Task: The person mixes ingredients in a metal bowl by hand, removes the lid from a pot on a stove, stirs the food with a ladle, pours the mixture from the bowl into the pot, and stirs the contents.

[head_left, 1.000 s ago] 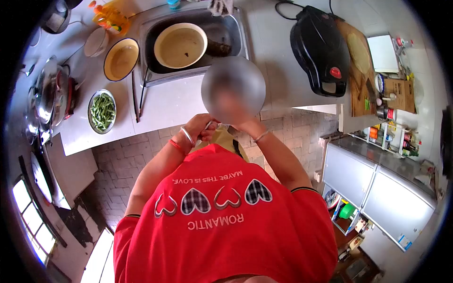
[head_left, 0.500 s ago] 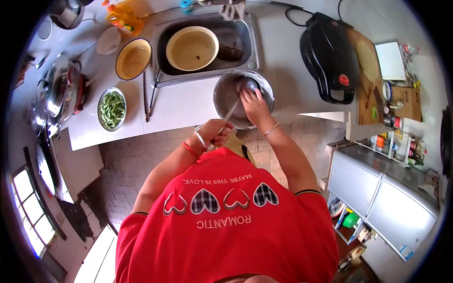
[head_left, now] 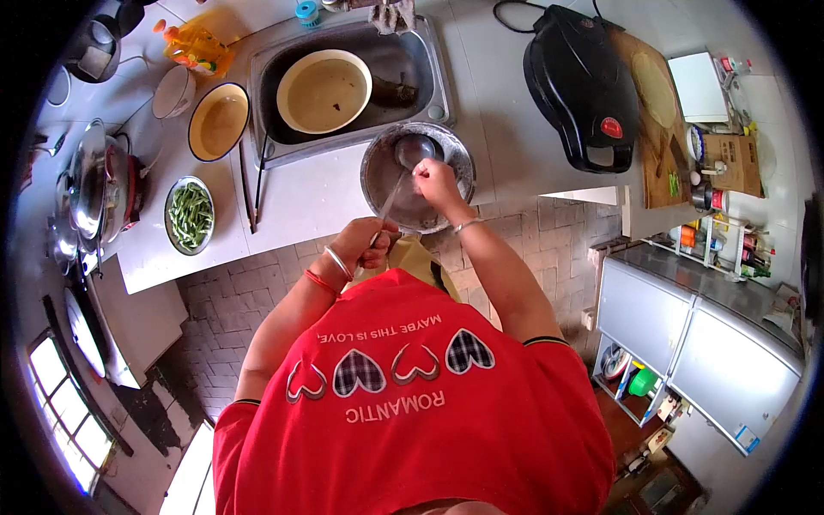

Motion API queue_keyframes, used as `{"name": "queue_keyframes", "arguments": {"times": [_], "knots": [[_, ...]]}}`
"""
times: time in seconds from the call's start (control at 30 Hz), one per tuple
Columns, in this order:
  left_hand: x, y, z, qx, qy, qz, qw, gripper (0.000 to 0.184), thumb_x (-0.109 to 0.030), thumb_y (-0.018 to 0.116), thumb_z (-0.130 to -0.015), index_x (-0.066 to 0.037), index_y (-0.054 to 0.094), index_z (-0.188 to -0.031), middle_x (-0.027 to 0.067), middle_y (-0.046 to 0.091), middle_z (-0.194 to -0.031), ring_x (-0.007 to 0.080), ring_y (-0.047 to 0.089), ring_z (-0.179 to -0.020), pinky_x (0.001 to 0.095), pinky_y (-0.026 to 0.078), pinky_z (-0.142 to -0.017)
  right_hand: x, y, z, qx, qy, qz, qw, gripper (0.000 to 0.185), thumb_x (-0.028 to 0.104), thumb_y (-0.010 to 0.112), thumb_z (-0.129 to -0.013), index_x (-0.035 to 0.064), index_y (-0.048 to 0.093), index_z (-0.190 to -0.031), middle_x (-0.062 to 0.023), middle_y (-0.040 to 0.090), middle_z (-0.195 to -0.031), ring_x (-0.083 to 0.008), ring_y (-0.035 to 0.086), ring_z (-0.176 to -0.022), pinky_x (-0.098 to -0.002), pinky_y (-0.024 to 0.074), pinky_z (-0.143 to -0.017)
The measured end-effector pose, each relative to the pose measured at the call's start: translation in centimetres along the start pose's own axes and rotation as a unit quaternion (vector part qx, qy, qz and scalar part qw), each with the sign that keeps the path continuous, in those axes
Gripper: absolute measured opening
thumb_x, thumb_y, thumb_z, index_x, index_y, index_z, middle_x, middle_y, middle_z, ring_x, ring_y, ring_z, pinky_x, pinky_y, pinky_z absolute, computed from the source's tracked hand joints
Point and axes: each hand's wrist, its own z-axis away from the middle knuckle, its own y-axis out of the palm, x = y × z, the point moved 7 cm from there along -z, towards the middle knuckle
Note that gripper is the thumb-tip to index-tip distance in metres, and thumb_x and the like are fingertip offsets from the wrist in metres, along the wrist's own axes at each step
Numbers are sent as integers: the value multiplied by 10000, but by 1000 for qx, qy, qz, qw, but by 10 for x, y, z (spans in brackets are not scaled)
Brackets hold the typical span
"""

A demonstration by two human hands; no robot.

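My left hand [head_left: 367, 242] is wrapped around the handle end of a metal ladle [head_left: 415, 151]. The ladle's round bowl rests inside a grey metal basin [head_left: 463, 159] at the counter's front edge. Over the right part of that basin is my right hand [head_left: 436, 182], fingers drawn together just below the ladle bowl; whatever they may pinch is hidden. A whitish residue coats the inside of the basin.
Behind the basin, a sink [head_left: 438, 73] holds a cream bowl [head_left: 283, 99] of cloudy liquid. Left are chopsticks [head_left: 246, 197], a yellowish bowl [head_left: 197, 129] and a dish of chopped green vegetables [head_left: 190, 215]. A black electric griddle [head_left: 579, 86] stands right, beside a wooden board [head_left: 665, 180].
My right hand has drawn back from the ladle bowl and its fingers have closed together, leaving the bowl uncovered. My left hand keeps its hold on the handle. The whole view has shifted slightly.
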Motion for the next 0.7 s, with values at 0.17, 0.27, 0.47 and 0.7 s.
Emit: {"name": "queue_keyframes", "arguments": {"times": [0.17, 0.27, 0.47, 0.7], "knots": [[2, 0, -1, 36, -21, 14, 999, 288, -227, 350, -950, 6, 472, -1067, -28, 377, -537, 59, 283, -362, 226, 241, -329, 60, -26, 19, -91, -287, 254, 919, 242, -34, 491, -742, 13, 597, -955, -132, 579, -1103, -303, 544, -1038, -384, 450, -864], [0, 2, 9, 35, -27, 16, 999, 284, -224, 348, -952, 7, 478, -1053, -28, 368, -539, 57, 282, -364, 229, 246, -327, 46, -3, 18, -43, -368, 437, 820, 290, 81, 437, -808, -6, 571, -1049, -145, 443, -1321, -264, 446, -1195, -421, 308, -1032], [1, -4, 19, -24, 24, -62, 997, 300, -257, 366, -964, 3, 506, -1016, -26, 346, -547, 74, 286, -366, 233, 244, -324, 34, 19, 48, 73, -274, 414, 865, 330, 65, 476, -785, 14, 582, -1093, -145, 468, -1306, -240, 431, -1224, -438, 218, -1075], [2, -9, 24, 82, 18, -14, 996, 311, -268, 365, -973, 2, 505, -1036, -39, 351, -552, 47, 270, -353, 201, 234, -315, 69, -54, 41, -112, -281, 171, 938, 347, -59, 475, -737, 51, 597, -1042, -120, 630, -1022, -310, 585, -956, -389, 472, -830]]}}
